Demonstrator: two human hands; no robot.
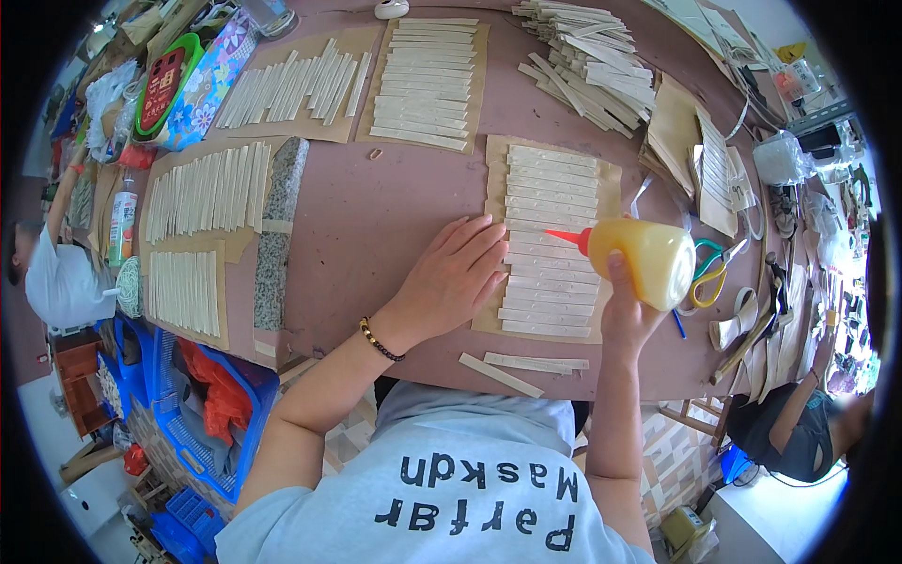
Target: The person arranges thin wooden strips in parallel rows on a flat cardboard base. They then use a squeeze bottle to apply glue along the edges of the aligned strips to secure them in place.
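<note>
My right hand (628,318) is wrapped round a squeeze bottle (653,258) filled with a yellowish substance. The bottle lies tipped sideways, and its red nozzle (567,236) points left over a row of pale flat strips (550,293). These strips are set side by side on a brown sheet (609,179), and small shiny marks show on several of them. My left hand (449,274) lies flat with its fingers stretched out, fingertips at the strips' left ends. It holds nothing. Loose strips (500,375) lie near the table's front edge.
More sheets with strips (427,80) cover the far and left table, beside a speckled grey slab (282,235). A strip pile (592,66) sits at the back. Right of the bottle lie scissors (711,274). A blue crate (202,414) stands lower left. Other people are at both sides.
</note>
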